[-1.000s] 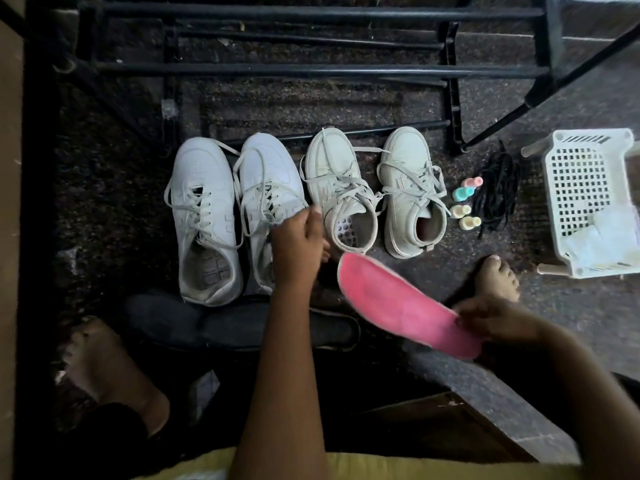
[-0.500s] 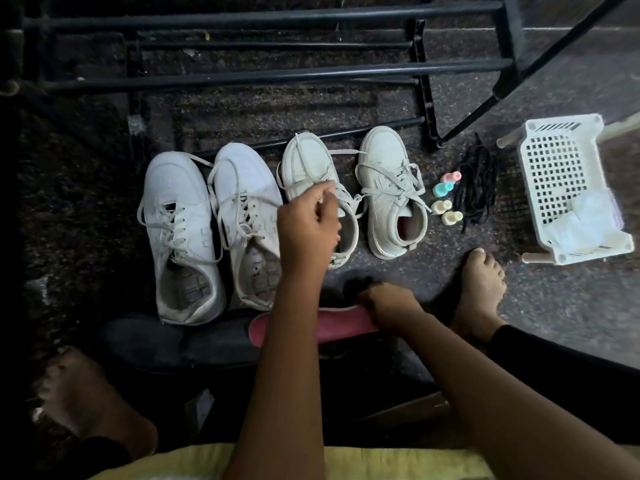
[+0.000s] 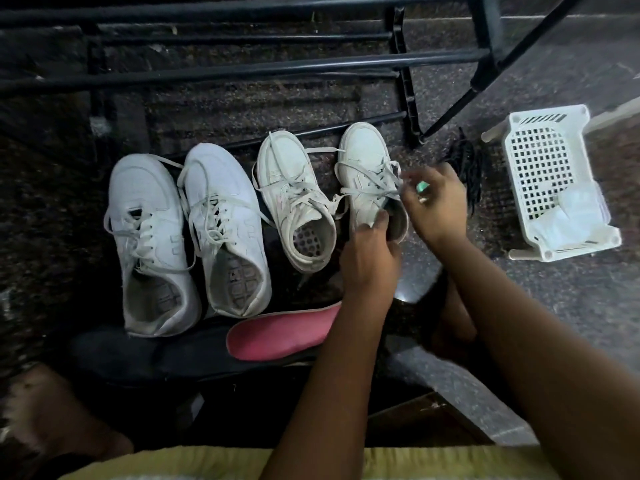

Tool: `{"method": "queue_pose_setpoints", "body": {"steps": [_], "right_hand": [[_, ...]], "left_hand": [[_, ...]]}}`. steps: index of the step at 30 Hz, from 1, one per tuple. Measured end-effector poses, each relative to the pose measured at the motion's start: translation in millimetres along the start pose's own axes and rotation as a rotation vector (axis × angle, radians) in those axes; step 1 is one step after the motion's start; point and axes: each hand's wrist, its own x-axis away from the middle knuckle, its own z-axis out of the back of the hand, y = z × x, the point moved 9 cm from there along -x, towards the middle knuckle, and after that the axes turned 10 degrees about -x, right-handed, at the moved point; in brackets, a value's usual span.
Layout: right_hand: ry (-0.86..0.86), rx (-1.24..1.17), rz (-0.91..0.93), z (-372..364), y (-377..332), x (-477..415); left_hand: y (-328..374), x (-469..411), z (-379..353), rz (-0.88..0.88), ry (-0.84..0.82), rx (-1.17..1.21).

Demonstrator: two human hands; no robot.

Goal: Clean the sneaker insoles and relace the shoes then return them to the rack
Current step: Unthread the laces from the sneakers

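Head view looks down on four pale sneakers lined up on the dark floor in front of the black rack [image 3: 263, 69]. My left hand [image 3: 369, 258] is at the heel opening of the rightmost sneaker [image 3: 367, 174], fingers reaching into the collar, gripping its edge as far as I can tell. My right hand [image 3: 433, 202] hovers just beside that shoe's right side, fingers loosely curled near the laces [image 3: 372, 188]; it is blurred, and I cannot tell whether it pinches a lace or holds nothing.

The pink insole [image 3: 284, 336] lies flat on the floor near my knees, below the row of shoes, touching no hand. The third sneaker [image 3: 294, 188] shows its perforated bed, so I judge its insole is already out, and the two larger white sneakers [image 3: 187, 223] at the left also look bare inside.

I judge I am still at the stripping stage: getting the insole out of the last shoe. Cleaning, relacing and racking are all ahead. Next I need to steady the heel with my left hand, loosen the laces and tongue with my right so the opening widens, then slide fingers under the insole and peel it out without creasing it.

Black laces [image 3: 465, 168] lie in a heap on the floor between this shoe and the white basket [image 3: 540, 168], near the right edge.
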Motion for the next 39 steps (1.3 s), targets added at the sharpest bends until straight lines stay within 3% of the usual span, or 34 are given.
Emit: {"method": "queue_pose_setpoints", "body": {"steps": [3,5,8,13,16,22,31,34,35,36,37,38,39], "right_hand": [[-0.269,0.190,0.140,-37,-26,-23],[-0.427,0.442,0.171,-60,-35,-27],[-0.533,0.661,0.145,-80,-33,-24],[-0.281,0.270,-0.099,-47,-12,-22],[-0.250,0.328,-0.225,-34,14,-9],[-0.068,0.228,-0.144,-5,16,-3],[-0.057,0.468,0.039,47,-73,-11],[0.080,0.087,0.148,99,-132,-30],[0.070,-0.079,0.127,104,-120,-39],[-0.071,-0.185,0.076,93,-94,-47],[-0.283,-0.109,0.021,62,-55,-36],[-0.404,0.134,-0.057,38,5,-11],[-0.278,0.478,-0.199,43,71,10]], "left_hand": [[0,3,1,-0.006,0.051,-0.046],[-1,4,-1,-0.013,0.056,-0.056],[-5,3,-11,-0.031,0.014,-0.060],[-11,0,-19,-0.021,-0.025,-0.076],[-12,-3,-19,-0.017,-0.042,-0.096],[-16,-7,-22,-0.029,-0.073,-0.165],[-13,-10,-19,-0.050,-0.025,-0.224],[-11,-10,-19,-0.056,-0.024,-0.233],[-11,-10,-19,-0.056,-0.028,-0.231],[-11,-10,-19,-0.054,-0.033,-0.228],[-11,-10,-18,-0.051,-0.037,-0.224],[-11,-10,-18,-0.046,-0.041,-0.221],[-11,-10,-18,-0.043,-0.044,-0.220]]}}
